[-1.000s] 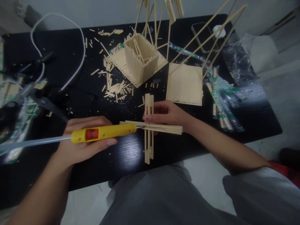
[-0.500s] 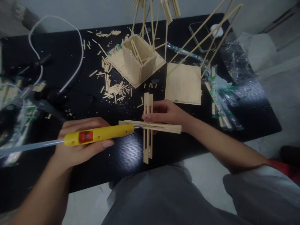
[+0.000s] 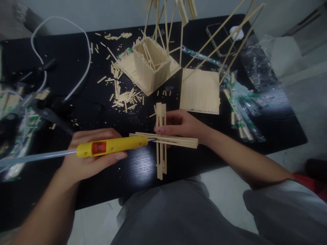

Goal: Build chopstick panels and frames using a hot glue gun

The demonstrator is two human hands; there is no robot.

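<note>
My left hand [image 3: 89,160] is closed around a yellow glue gun [image 3: 112,145] with a clear glue stick trailing out to the left. Its metal tip touches the middle of a cross made of bundled wooden sticks [image 3: 161,140]. My right hand [image 3: 182,125] pinches that cross at the crossing point, holding it just above the black table [image 3: 76,102]. One bar of the cross lies level, the other runs toward and away from me.
Behind stand a small open box of sticks on a flat base [image 3: 150,64], a square stick panel [image 3: 200,90], long skewers leaning up at the back, scattered stick offcuts [image 3: 125,97], wrapped chopstick packets [image 3: 242,109], a phone [image 3: 219,37], a white cable [image 3: 84,64] and dark tools at left.
The glue gun drew back slightly to the left, then came forward again to the crossing. The right hand and the stick cross have stayed almost still.
</note>
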